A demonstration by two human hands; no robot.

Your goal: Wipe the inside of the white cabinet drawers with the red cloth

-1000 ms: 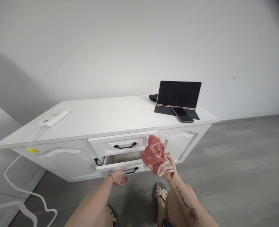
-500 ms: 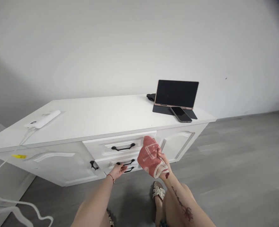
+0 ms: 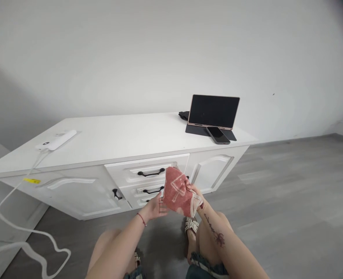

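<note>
The folded pink terry cloth with a pale line pattern [image 3: 179, 190] is held in the air just in front of the low white sideboard with black drawer handles [image 3: 72, 190], level with its middle drawers. The right hand [image 3: 195, 195] has it by the right edge, fingers closed over the fabric, which suits keeping the bundle folded rather than letting it hang. The left hand [image 3: 155, 207] comes in from the cloth's left side with its fingers spread open and tips against the fabric, gripping nothing; it looks like a steadying touch from below.

All three drawers in the sideboard's centre sit flush, so nothing there juts toward the cloth. On the sideboard's white worktop [image 3: 125, 139], toward its right end, a dark tablet propped on a folding stand [image 3: 213, 112] faces the room, with a black smartphone [image 3: 218, 135] lying flat at its foot and something small and dark behind it that I cannot make out. At the worktop's left end lies a white power strip [image 3: 57, 140], its white cable [image 3: 20, 232] dropping over the edge and looping across the grey wood-look floor [image 3: 290, 201], well apart from the hands. A studded sandal [image 3: 190, 224] shows on the floor directly beneath the cloth.
</note>
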